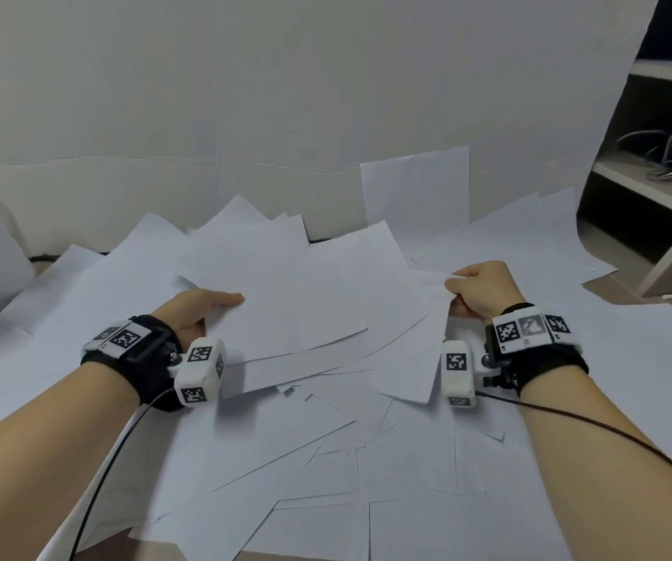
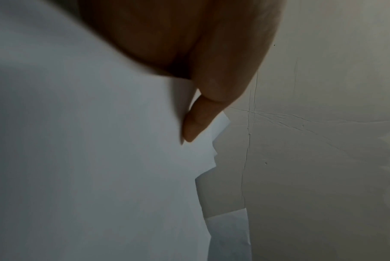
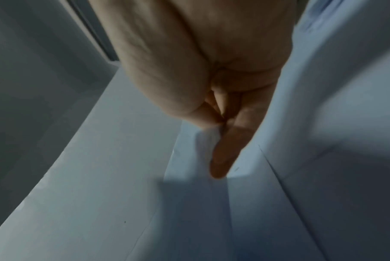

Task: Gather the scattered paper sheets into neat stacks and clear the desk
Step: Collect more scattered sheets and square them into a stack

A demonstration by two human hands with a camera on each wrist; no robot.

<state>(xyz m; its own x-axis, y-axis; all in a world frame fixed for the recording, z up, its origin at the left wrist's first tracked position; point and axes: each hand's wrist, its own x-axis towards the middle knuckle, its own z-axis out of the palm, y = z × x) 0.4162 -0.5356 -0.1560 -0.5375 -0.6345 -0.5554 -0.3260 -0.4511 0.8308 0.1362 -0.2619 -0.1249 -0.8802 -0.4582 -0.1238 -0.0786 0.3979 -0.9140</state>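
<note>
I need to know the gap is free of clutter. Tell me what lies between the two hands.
Only white paper: the left hand and right hand each grip a side of a bundle of sheets, with scattered sheets beneath. The head view shows it.

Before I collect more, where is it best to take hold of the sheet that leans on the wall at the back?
Grip the leaning sheet by its top edge, coming from above with the right hand. It stands nearly upright, so that edge is free, while its bottom is tucked behind other sheets. That hand now pinches a sheet, so probably free it first.
</note>
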